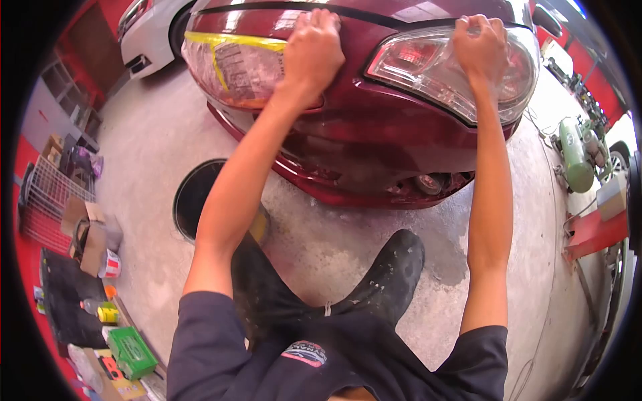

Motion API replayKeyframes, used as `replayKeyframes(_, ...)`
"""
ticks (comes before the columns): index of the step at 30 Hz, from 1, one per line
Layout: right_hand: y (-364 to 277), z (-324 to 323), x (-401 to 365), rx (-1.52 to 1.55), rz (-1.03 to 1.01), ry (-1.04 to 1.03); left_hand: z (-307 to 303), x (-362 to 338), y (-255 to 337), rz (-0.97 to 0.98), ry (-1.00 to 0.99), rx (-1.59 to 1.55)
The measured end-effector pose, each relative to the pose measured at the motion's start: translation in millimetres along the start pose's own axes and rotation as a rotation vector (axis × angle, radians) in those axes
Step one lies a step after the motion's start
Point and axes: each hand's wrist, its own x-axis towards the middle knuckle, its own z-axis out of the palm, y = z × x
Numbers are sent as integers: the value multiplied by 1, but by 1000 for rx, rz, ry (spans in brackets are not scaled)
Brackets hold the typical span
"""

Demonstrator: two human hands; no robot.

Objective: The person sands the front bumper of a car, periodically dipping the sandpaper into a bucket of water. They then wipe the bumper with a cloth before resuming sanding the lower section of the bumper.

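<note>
A dark red car [401,144] fills the top middle of the head view. My left hand [314,52] is closed at the bonnet's edge, beside a lamp area covered with clear film [244,70] and edged with yellow tape [231,39]. Over the uncovered headlight [428,70], at its upper edge, my right hand [480,48] has its fingers curled in. The backs of both hands face me, so whatever the fingers may hold is hidden. Both arms reach forward, well apart.
A black bucket [190,200] stands on the concrete floor by my left leg. Cardboard boxes [90,237], a wire rack [50,194] and a green case [132,352] line the left. At right are a green compressor [575,157] and a red stand [592,234]. A white car [150,37] is behind.
</note>
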Motion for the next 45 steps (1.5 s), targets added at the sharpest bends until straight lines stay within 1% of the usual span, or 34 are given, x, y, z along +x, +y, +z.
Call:
replayKeyframes(1, 0, -1, -1, 4, -7, -13, -19, 6, -8, -189, -140, -52)
replayKeyframes(2, 0, -2, 0, 8, -7, -17, -12, 8, -33, -278, -221, 11)
replayKeyframes(5, -5, -3, 4, -45, -22, -2, -10, 18, -29, -274, -294, 31)
replayKeyframes(6, -4, -3, 2, -30, -26, 1, -7, 14, -6, -247, -231, 15)
replayKeyframes(9, -2, -2, -4, 6, -25, -11, -3, 7, 19, 27, -40, -48)
replayKeyframes(11, -2, -5, 0, 34, -31, -29, -8, 8, -16, -280, -204, -58)
replayKeyframes(12, -4, -6, 2, 14, -30, -20, -2, 9, -44, -223, -212, 70)
replayKeyframes(15, -10, -6, 0, -19, -27, -11, 2, 10, -30, -342, -209, 32)
replayKeyframes(17, -4, -3, -1, -8, -36, -13, -3, 3, 19, -109, -108, -6)
replayKeyframes(19, -1, -5, 0, 18, -39, -34, -5, -1, 23, 56, -45, -25)
replayKeyframes(20, 0, -6, -1, 30, -41, -49, -5, 2, 7, -108, -116, -45)
replayKeyframes(21, -2, -6, 0, 20, -27, -35, -6, 9, -22, -268, -180, -66)
replayKeyframes(22, -6, -7, -2, 8, -9, -24, -17, 21, -50, -393, -349, -101)
replayKeyframes(23, -9, -7, -2, -2, 6, -14, -24, 28, -60, -452, -300, -79)
replayKeyframes(25, -6, -5, 2, -34, -26, -10, -20, 28, -51, -415, -372, -77)
replayKeyframes(27, -5, -5, 0, -25, -31, -33, -16, 4, -2, -199, -120, -65)
replayKeyframes(28, -5, -8, -3, -2, -18, -50, -27, -1, 15, 27, -92, -74)
replayKeyframes(29, -5, -9, -1, 19, -8, -65, -3, -15, 6, 167, 157, -39)
replayKeyframes(31, -2, -5, -1, 23, -31, -40, -35, 0, -17, -407, -458, -12)
replayKeyframes(32, 0, -5, -1, 24, -38, -27, -25, -4, -55, -326, -287, 48)
replayKeyframes(33, -1, -5, -2, 9, -39, -17, -19, 1, -83, -503, -337, -6)
replayKeyframes(35, -8, -5, 0, -13, -39, 10, -24, 5, -82, -565, -386, -43)
replayKeyframes(36, -8, -4, -1, -10, -35, 7, -28, -2, -66, -422, -298, -58)
replayKeyframes(38, -5, -3, -1, -11, -33, 3, -28, -27, -14, -141, -118, -96)
replayKeyframes(39, -4, -3, 0, -4, -28, 4, -28, -29, -1, 92, 134, 1)
replayKeyframes(41, -3, -4, -1, 10, -26, -9, -41, -30, -21, -270, -211, -72)
replayKeyframes(42, -2, -4, 1, -8, -41, 6, -35, -24, -51, -404, -313, -28)
replayKeyframes(43, -3, -3, 2, -25, -52, 13, -28, -19, -81, -451, -328, -22)
replayKeyframes(45, -5, -3, 1, -37, -54, 8, -24, -11, -91, -541, -424, -40)
